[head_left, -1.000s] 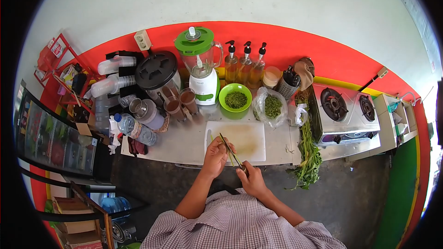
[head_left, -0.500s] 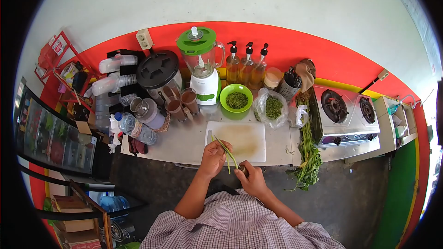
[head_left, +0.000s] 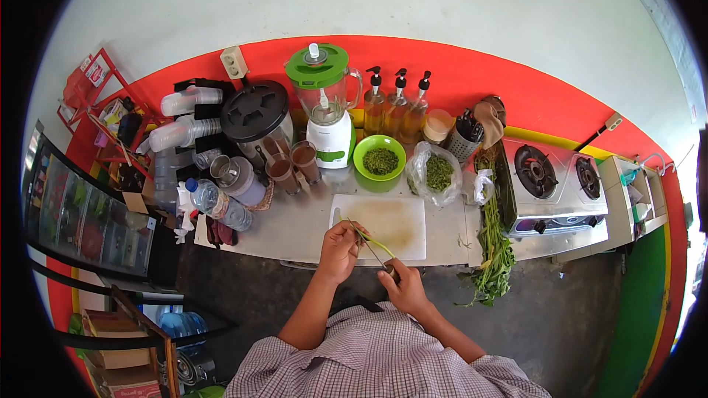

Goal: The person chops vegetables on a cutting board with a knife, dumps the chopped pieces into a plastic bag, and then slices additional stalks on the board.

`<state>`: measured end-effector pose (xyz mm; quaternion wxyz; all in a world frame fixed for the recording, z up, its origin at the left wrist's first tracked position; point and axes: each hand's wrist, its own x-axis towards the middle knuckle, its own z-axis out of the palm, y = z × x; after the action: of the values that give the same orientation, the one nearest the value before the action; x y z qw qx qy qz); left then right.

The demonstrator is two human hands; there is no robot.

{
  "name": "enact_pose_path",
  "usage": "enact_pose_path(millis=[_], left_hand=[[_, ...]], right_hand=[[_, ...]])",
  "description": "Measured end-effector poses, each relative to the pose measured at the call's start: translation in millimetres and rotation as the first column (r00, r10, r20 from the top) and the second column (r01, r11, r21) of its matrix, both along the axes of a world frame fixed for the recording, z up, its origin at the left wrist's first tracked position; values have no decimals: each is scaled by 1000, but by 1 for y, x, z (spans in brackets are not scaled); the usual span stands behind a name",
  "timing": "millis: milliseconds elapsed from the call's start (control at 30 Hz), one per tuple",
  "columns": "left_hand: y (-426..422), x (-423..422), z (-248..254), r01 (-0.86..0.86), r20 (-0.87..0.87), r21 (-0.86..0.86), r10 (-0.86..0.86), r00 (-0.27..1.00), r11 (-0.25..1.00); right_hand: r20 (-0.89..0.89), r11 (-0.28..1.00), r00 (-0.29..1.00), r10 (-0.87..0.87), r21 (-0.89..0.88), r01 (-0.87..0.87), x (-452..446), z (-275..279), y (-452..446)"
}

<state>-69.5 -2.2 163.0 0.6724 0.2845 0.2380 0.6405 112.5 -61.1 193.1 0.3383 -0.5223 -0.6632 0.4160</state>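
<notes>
Just in front of my body, my left hand (head_left: 340, 253) pinches a thin green stem (head_left: 378, 244) that points toward the right. My right hand (head_left: 408, 290) is closed around the dark handle of a small knife (head_left: 375, 252). Its narrow blade runs up and left to the fingers of my left hand, close beside the stem. Both hands are over the near edge of a white cutting board (head_left: 339, 206), whose surface is stained brownish. Behind the board stand a green bowl (head_left: 379, 183) of chopped greens and a clear plastic bag (head_left: 436, 186) with more chopped greens.
Leafy stalks (head_left: 494, 258) hang over the counter's front edge, beside a gas stove (head_left: 557, 177). At the back stand a blender (head_left: 328, 136) and pump bottles (head_left: 394, 114). Brown-filled glasses (head_left: 282, 175) and a water bottle (head_left: 214, 200) occupy the left.
The stem piece hanging down from my left hand no longer shows. The knife blade now shows between my hands, and both hands have otherwise barely moved.
</notes>
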Motion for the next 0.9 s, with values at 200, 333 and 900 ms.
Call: enact_pose_path(millis=[200, 333, 900], left_hand=[[2, 8, 5, -77, -28, -174, 73, 997, 982], [1, 8, -4, -112, -91, -215, 95, 991, 970], [2, -1, 2, -58, -521, -17, 41, 853, 998]], right_hand=[[34, 998, 997, -65, 22, 64, -2, -7, 3], [59, 998, 996, -71, 5, 70, 0, -14, 3], [89, 996, 992, -84, -4, 85, 0, -11, -2]])
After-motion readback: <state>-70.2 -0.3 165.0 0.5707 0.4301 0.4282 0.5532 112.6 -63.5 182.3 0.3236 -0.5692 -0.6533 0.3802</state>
